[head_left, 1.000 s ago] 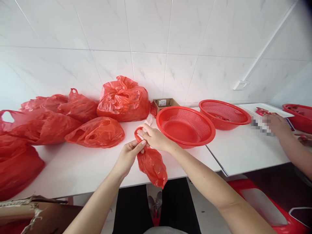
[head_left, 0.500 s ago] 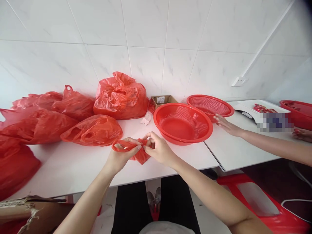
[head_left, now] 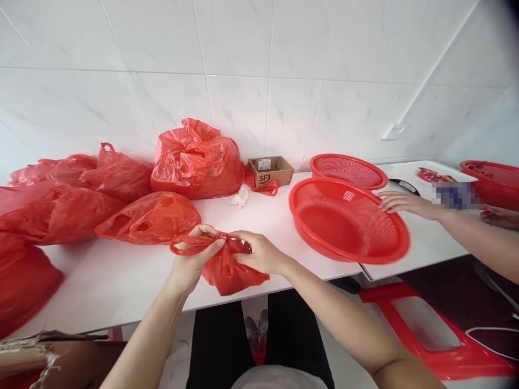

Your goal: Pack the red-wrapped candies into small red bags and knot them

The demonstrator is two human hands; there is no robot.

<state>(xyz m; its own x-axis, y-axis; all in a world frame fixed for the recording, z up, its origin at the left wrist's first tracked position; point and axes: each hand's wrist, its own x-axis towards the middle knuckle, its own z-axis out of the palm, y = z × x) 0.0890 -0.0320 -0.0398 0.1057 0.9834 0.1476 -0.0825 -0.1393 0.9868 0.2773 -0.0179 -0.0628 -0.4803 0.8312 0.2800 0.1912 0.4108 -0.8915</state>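
cardboard box (head_left: pixel 279 176) | front: "SF" (dark print) | its white label (head_left: pixel 264 164): too small to read

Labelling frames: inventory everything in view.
held bag: 1, red, centre
piled bags: about 6, red, left
colanders: 2, red, right
basin: 1, red, far right
tray with packets: 1, white, right
tables: 2, white, across
box: 1, brown, by wall
scrap: 1, pale, beside box
socket: 1, white, wall
carton: 1, brown, lower left
stool: 1, red, lower right
co-worker's hands: 2, right
shoes: 2, grey, below
left hand: 1, holding bag
right hand: 1, touching bag
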